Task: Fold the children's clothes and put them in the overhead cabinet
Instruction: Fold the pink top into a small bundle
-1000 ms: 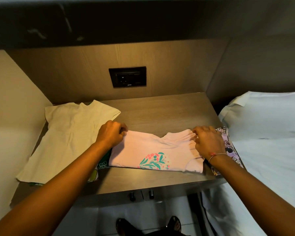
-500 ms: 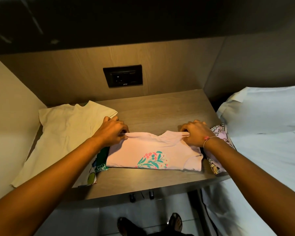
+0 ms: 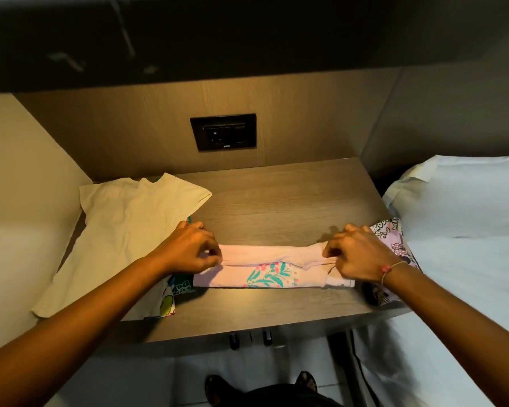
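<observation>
A pink child's shirt (image 3: 265, 267) with a teal and pink flower print lies folded into a narrow band across the middle of the wooden table (image 3: 276, 201). My left hand (image 3: 190, 251) pinches its left end and my right hand (image 3: 356, 255) pinches its right end, both holding the folded-over upper edge. A cream child's shirt (image 3: 124, 239) lies spread flat at the table's left, over a green and white printed garment (image 3: 174, 295). A lilac cartoon-print garment (image 3: 394, 239) lies under my right wrist. The dark overhead cabinet (image 3: 247, 33) spans the top of the view.
A black wall socket (image 3: 223, 132) sits in the wooden back panel. A bed with white sheets and a pillow (image 3: 459, 207) adjoins the table on the right. A beige wall (image 3: 21, 201) closes the left side. My feet (image 3: 262, 389) stand on tiled floor below the table's front edge.
Both hands took the pink shirt's far edge and drew it toward me, folding the shirt over itself into a narrow band. The other clothes have not moved.
</observation>
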Demonstrator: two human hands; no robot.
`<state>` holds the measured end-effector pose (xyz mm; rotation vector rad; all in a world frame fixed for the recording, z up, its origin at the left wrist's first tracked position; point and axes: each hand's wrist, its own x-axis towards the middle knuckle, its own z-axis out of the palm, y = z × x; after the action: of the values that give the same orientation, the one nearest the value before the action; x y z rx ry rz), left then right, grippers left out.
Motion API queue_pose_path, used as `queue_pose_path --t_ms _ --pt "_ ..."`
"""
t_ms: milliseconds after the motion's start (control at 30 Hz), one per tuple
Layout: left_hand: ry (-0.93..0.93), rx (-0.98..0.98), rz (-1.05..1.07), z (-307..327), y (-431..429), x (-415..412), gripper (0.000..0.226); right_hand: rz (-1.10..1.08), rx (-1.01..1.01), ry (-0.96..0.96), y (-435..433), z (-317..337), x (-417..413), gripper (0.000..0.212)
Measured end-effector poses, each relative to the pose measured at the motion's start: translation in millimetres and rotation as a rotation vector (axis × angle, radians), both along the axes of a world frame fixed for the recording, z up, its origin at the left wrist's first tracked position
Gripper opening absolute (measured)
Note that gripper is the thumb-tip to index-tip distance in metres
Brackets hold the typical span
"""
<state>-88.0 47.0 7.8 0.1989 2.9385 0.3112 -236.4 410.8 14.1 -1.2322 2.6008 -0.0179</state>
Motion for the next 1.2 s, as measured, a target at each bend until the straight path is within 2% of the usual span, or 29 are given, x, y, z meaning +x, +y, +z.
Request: queue_pose_path --t_ms 67,133,200,267,333,433,533,667,833,1033,1200 --pt "0.079 0.086 0.100 4.2 -4.3 -4.5 0.023 -0.107 -0.151 -0.113 -4.1 9.7 -9.9 0.032" --pt "0.092 0.015 0.133 7.9 -8.7 -9.8 0.027 -0.182 -0.250 -0.103 -8.3 13.8 -22.5 0.027" --pt "-0.017 -0.100 0.097 7.5 -9.0 -12.8 0.036 -0.168 -0.157 -0.099 -11.8 14.4 -31.6 0.027" --pt "-0.111 -0.180 0.064 3.6 -6.1 -12.8 0.042 -0.154 0.020 -0.153 -14.4 11.2 -33.3 0.035" --pt "-0.125 -0.207 0.055 -1.6 -4.7 -14.1 0.040 -0.157 0.086 -0.151 -15.3 5.1 -32.6 0.034" --pt "-0.097 -0.160 0.082 -4.0 -4.2 -18.4 0.030 -0.202 0.039 -0.170 -17.1 -0.1 -29.9 0.020" --pt "-0.064 -0.115 0.151 6.8 -12.7 -30.1 0.024 -0.269 -0.010 -0.274 -15.6 3.4 -23.0 0.013" --pt "0.065 -0.217 0.092 36.5 -20.5 -76.2 0.023 -0.379 -0.113 -0.415 -9.6 8.1 -1.4 0.007" --pt "0.181 -0.355 -0.018 46.0 21.2 -152.3 0.028 -0.538 -0.203 -0.540 -12.1 -2.4 37.9 0.015" --pt "0.162 -0.172 0.143 11.9 74.3 -201.0 0.024 -0.744 -0.363 -0.564 -28.7 -21.1 77.3 0.022" --pt "0.143 0.142 0.331 -13.1 71.6 -185.9 0.051 -0.712 -0.335 -0.367 -31.9 -26.1 92.5 0.028"
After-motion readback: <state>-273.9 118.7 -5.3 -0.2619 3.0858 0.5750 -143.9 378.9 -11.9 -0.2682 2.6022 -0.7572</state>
